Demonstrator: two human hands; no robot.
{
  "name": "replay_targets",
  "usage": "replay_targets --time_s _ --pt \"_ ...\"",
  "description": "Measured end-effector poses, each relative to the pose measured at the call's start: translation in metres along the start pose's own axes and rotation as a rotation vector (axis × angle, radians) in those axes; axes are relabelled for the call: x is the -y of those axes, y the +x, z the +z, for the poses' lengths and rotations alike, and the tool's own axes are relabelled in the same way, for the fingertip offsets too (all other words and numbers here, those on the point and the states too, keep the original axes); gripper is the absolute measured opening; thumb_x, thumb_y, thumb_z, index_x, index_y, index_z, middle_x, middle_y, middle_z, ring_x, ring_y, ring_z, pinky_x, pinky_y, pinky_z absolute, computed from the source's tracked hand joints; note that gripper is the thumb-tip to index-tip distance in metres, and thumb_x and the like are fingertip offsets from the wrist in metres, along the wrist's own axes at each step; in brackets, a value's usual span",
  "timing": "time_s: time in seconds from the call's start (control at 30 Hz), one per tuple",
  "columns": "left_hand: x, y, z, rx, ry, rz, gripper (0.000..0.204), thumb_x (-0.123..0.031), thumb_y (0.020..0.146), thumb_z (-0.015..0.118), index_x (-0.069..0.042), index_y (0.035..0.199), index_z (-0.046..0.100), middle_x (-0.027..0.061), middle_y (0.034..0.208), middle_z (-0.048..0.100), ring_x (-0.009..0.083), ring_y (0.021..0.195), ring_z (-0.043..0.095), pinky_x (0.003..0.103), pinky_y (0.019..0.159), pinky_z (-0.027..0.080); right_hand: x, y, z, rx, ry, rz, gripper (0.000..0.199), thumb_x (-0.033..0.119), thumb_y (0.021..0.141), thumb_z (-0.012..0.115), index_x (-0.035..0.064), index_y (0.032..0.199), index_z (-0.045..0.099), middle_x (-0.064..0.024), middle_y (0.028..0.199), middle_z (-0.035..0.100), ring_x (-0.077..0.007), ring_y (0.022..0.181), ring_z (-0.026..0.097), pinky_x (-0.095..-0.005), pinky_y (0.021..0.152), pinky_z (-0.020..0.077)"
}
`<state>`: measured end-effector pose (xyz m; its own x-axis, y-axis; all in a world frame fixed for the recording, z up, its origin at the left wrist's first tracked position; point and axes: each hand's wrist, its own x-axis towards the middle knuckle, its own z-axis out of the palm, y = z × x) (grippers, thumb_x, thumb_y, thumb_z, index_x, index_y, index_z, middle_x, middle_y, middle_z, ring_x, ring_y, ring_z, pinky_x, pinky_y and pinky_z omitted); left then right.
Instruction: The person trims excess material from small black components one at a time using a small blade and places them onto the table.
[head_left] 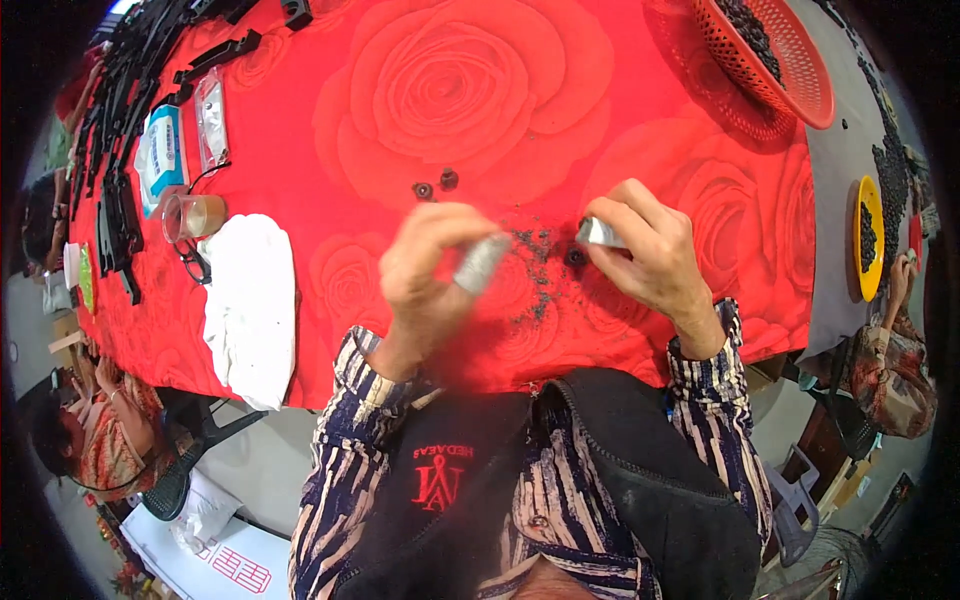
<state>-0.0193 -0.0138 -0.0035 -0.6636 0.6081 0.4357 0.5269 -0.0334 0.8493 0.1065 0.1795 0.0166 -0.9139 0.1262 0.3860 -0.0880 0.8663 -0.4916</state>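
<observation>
My left hand [425, 270] is smeared by motion above the red cloth, its fingers curled and a grey wrap round one digit. Whether it holds anything cannot be made out. To the right, my right hand [648, 245] has its fingers bent together in a pinch, with a silvery-grey wrap on one digit; what lies between the fingertips is hidden. A small round black part [575, 257] sits on the cloth just beside its fingertips. Dark crumbs [540, 262] are scattered between my hands. Beyond my left hand, two small black cylindrical parts [423, 190] [449, 179] rest close together.
A red basket [815, 85] of black pieces stands far right, and a yellow tray [868, 195] lies beyond it. At left are a white cloth [250, 310], a cup [195, 215], a wipes pack [162, 155] and long black strips [118, 205]. Other people sit at both sides.
</observation>
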Motion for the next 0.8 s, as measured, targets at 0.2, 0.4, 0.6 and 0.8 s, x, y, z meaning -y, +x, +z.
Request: replay_targets --time_s 0.2,0.4,0.6,0.8 --pt "-0.023 -0.007 0.011 0.246 -1.114 -0.768 0.018 -0.005 0.086 0.062 0.003 0.101 0.056 0.0121 0.099 0.063 0.0156 0.084 0.062 0.026 0.069 0.051 0.029 -0.001 0.005 -0.119 0.198 -0.196 0.044 0.005 0.053 0.075 0.0005 0.095 0.062 -0.0108 0.078 0.057 -0.0230 0.062 0.058 -0.0326 0.051 0.0464" --pt "-0.013 -0.009 0.009 0.344 -1.123 -0.943 0.016 -0.007 0.088 0.060 0.002 0.100 0.059 0.0095 0.087 0.065 0.0140 0.073 0.062 0.026 0.066 0.051 0.029 -0.006 0.016 -0.116 0.266 -0.163 0.049 0.001 0.053 0.072 -0.0001 0.100 0.062 -0.0107 0.080 0.057 -0.0231 0.063 0.059 -0.0326 0.051 0.0471" --pt "-0.014 -0.013 0.015 0.240 -1.241 -1.020 0.021 -0.010 0.088 0.059 0.002 0.105 0.061 0.0091 0.083 0.066 0.0130 0.070 0.063 0.021 0.059 0.048 0.028 -0.005 0.018 -0.074 0.384 -0.101 0.048 -0.003 0.054 0.069 -0.0006 0.102 0.062 -0.0106 0.078 0.057 -0.0232 0.063 0.059 -0.0325 0.051 0.0474" --pt "-0.014 -0.011 0.006 0.462 -1.013 -1.015 0.020 -0.009 0.087 0.059 0.001 0.104 0.063 0.0079 0.083 0.066 0.0114 0.069 0.062 0.021 0.057 0.045 0.026 -0.004 0.014 -0.113 0.256 -0.265 0.049 0.002 0.055 0.073 -0.0019 0.102 0.061 -0.0091 0.075 0.056 -0.0212 0.059 0.057 -0.0313 0.049 0.0454"
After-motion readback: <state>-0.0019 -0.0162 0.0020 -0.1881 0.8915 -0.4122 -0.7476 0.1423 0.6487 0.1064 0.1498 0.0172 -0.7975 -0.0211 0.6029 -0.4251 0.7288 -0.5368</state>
